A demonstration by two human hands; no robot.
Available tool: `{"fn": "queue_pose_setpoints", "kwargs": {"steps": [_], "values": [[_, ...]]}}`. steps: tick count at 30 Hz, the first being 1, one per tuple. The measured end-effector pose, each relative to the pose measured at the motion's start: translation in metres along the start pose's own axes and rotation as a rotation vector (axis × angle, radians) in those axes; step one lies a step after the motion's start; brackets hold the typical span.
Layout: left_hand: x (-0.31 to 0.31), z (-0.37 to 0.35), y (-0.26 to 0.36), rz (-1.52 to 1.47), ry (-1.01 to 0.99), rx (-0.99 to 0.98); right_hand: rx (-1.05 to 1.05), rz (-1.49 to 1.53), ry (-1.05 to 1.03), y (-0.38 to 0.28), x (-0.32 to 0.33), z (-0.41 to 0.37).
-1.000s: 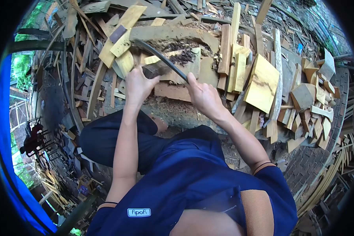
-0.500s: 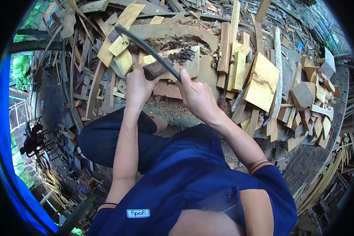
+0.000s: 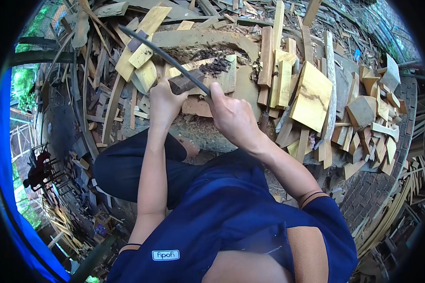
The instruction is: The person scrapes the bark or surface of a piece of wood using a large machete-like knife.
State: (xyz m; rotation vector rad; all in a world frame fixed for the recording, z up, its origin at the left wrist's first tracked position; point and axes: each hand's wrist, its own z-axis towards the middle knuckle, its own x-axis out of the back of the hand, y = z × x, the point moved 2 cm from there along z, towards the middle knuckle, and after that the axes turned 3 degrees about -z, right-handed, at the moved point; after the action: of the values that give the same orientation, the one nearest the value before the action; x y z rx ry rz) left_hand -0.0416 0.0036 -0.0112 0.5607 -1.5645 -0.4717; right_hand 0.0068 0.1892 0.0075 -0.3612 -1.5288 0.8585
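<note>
My left hand (image 3: pixel 165 106) is wrapped round the near end of a dark brown wood block (image 3: pixel 186 81), which rests on the pale workboard (image 3: pixel 230 75). My right hand (image 3: pixel 233 113) grips a long, dark, narrow-bladed knife (image 3: pixel 163 54), its handle hidden in the fist. From that fist the blade runs up and to the left, crossing over the block near my left fingers. Dark wood chips (image 3: pixel 217 66) lie heaped on the board just past the block.
Yellow wood pieces (image 3: pixel 144 52) lie beyond the left hand. To the right stand upright offcuts (image 3: pixel 284 82) and a broad yellow slab (image 3: pixel 311 96). A pile of cut blocks (image 3: pixel 363 113) fills the far right. Scraps cover the ground (image 3: pixel 71 122) at left.
The knife has slid across the block, its tip reaching farther up and left. My right hand has shifted slightly left; my left hand keeps its hold with only a small shift.
</note>
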Motion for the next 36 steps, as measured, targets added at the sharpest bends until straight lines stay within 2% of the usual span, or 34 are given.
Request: {"fn": "queue_pose_setpoints", "kwargs": {"steps": [3, 6, 9, 11, 13, 15, 17, 18, 21, 26, 29, 32, 34, 36], "values": [[0.005, 0.002, -0.001, 0.018, 0.001, 0.006, -0.06, -0.074, -0.107, 0.024, -0.028, -0.005], [0.007, 0.0, -0.007, 0.034, 0.037, 0.012, -0.106, -0.118, -0.106, 0.066, -0.056, 0.001], [0.003, 0.0, -0.002, 0.119, 0.019, 0.034, -0.124, -0.065, -0.117, 0.069, -0.047, 0.002], [0.001, 0.004, -0.002, 0.079, 0.005, 0.025, -0.156, -0.079, -0.157, 0.045, -0.023, 0.003], [0.004, 0.005, 0.001, 0.073, -0.001, -0.012, -0.037, -0.02, 0.025, 0.023, -0.005, 0.002], [0.006, 0.006, 0.003, 0.115, 0.002, -0.01, -0.024, -0.021, 0.055, 0.02, -0.008, 0.006], [0.008, 0.005, 0.014, 0.148, -0.021, 0.052, -0.119, -0.128, -0.144, 0.048, -0.046, 0.004], [0.008, 0.005, 0.0, 0.104, -0.026, 0.03, -0.12, -0.208, -0.139, 0.07, -0.065, -0.001], [0.005, 0.001, -0.015, 0.024, 0.039, -0.017, -0.158, -0.173, -0.159, 0.103, -0.074, 0.0], [0.01, -0.005, -0.01, -0.099, 0.007, 0.021, -0.183, -0.216, -0.186, 0.111, -0.092, -0.006], [0.006, -0.004, -0.011, -0.171, 0.014, 0.142, -0.204, -0.157, -0.146, 0.115, -0.096, -0.009], [0.002, 0.003, -0.019, -0.163, 0.008, 0.08, -0.2, -0.12, -0.156, 0.112, -0.087, -0.004], [0.006, -0.003, -0.01, -0.031, 0.069, -0.119, -0.195, -0.1, -0.123, 0.101, -0.071, -0.007], [0.007, -0.002, -0.007, -0.008, 0.098, -0.117, -0.181, -0.044, -0.097, 0.094, -0.067, -0.006]]}}
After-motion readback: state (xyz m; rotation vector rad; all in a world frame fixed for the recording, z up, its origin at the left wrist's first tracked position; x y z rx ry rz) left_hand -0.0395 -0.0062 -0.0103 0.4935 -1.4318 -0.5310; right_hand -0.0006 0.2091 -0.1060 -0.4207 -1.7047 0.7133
